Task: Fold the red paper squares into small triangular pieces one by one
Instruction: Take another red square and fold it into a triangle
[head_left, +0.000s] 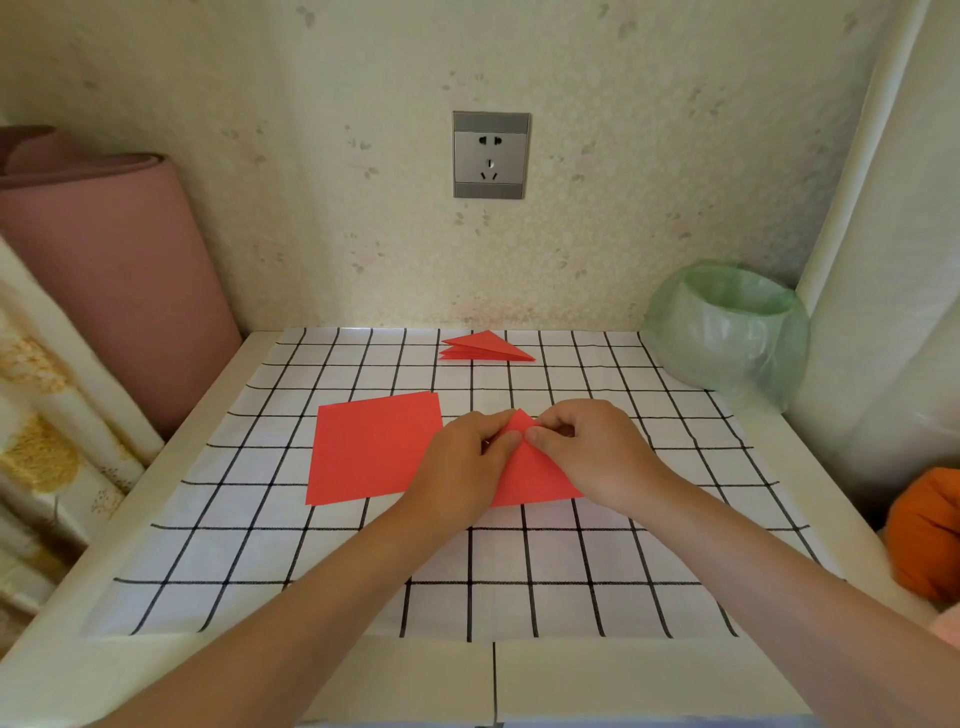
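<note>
A red paper folded into a triangle (530, 475) lies at the middle of the checked table cover. My left hand (462, 462) and my right hand (592, 447) both pinch it near its top corner, fingertips almost meeting. Flat red paper squares (371, 447) lie just left of my left hand, partly under it. A small stack of folded red triangles (485, 348) rests at the far edge of the table near the wall.
The white table with a black grid cover (467, 561) stands against a wall with a socket (491, 155). A bin lined with a green bag (727, 327) sits at the back right. A pink roll (114, 270) leans at the left; an orange object (924, 530) lies at the right edge.
</note>
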